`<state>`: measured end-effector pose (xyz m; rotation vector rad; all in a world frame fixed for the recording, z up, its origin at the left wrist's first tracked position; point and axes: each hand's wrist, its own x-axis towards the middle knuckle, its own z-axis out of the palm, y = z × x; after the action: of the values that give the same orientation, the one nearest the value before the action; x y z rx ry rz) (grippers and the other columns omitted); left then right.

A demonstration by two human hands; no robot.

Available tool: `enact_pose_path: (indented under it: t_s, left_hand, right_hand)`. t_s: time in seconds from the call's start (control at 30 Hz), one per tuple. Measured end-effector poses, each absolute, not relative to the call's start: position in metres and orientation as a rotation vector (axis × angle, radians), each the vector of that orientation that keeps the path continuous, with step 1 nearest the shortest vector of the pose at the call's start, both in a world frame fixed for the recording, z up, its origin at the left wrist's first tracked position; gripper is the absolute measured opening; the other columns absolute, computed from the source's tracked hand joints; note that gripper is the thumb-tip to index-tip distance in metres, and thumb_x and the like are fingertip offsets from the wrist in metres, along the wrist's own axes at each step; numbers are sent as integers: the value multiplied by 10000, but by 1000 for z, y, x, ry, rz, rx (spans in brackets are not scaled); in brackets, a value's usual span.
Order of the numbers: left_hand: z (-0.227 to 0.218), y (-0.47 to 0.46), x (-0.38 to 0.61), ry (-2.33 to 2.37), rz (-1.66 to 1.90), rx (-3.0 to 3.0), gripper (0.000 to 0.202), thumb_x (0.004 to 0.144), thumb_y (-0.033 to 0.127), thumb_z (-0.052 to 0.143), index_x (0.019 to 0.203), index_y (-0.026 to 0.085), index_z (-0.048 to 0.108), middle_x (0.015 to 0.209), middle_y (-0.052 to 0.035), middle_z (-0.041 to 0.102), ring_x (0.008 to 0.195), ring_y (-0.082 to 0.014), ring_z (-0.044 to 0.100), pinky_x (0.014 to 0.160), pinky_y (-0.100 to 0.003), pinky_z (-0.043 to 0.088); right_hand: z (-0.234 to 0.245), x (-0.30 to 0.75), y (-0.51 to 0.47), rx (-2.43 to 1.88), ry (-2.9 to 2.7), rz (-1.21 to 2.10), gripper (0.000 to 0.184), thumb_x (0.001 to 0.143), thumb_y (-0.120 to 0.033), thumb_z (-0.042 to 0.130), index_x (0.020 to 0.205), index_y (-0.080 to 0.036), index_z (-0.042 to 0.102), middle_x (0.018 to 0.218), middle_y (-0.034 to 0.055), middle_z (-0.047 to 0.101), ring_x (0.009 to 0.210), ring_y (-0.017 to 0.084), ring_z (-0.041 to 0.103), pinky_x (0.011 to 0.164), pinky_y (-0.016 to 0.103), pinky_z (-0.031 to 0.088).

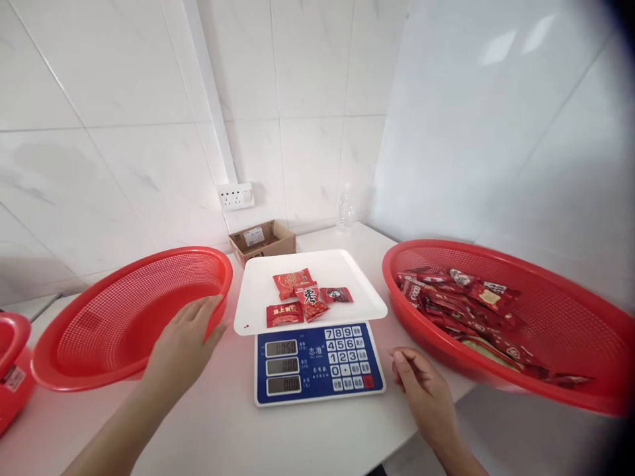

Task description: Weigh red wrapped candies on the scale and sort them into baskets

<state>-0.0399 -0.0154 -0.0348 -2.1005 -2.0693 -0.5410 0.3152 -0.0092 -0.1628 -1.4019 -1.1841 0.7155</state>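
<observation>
My left hand (186,337) lies flat with fingers stretched out on the near right rim of an empty red mesh basket (99,324). My right hand (424,390) rests on the white table next to the scale, fingers loosely curled, nothing in it. Between the hands stands a blue digital scale (317,363) with a white weighing tray (307,264). Several red snack packets (307,297) lie on that tray. At the right, a second red mesh basket (560,311) holds a heap of red snack packets (456,297).
A small open cardboard box (262,241) sits behind the scale near a wall socket (237,196). A clear plastic bottle (346,208) stands in the tiled corner. Another red object (12,360) shows at the far left edge. The table's edge runs just below the right basket.
</observation>
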Motion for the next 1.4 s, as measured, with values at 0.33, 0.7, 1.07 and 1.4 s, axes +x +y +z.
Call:
enact_pose_path:
  t_s: [0.33, 0.7, 1.07, 1.4]
  left_hand:
    - [-14, 30, 43, -2025, -375, -2694, 198, 841, 407, 472, 895, 246, 573, 1033, -43, 639, 979, -225, 594, 771, -345, 497]
    - [-6, 40, 43, -2087, -236, -2627, 308, 734, 231, 547, 1038, 209, 502, 1108, -89, 585, 889, -237, 618, 671, -340, 488]
    - [8, 55, 69, -1534, -74, -2938, 569, 722, 29, 445, 1223, 283, 533, 1263, -49, 518, 1140, -201, 543, 911, -310, 470]
    - [-2, 70, 79, -1183, 166, -2846, 433, 788, -7, 436, 1134, 211, 578, 1340, -88, 522, 1078, -251, 584, 828, -374, 497]
  right_hand:
    - [-161, 314, -8, -1392, -1199, 715, 466, 719, -663, 546, 736, -205, 636, 534, -7, 509, 484, 147, 494, 461, 253, 445]
    - [-157, 313, -8, -1381, -1197, 739, 496, 690, -692, 547, 710, -204, 633, 526, -6, 497, 481, 147, 489, 457, 251, 449]
    - [-160, 312, -7, -1367, -1219, 691, 446, 730, -643, 549, 718, -206, 638, 529, -8, 509, 474, 144, 494, 452, 246, 447]
    - [-97, 302, 3, -1210, -1627, 400, 291, 878, -415, 470, 910, -197, 661, 837, 78, 702, 738, 187, 648, 632, 271, 532]
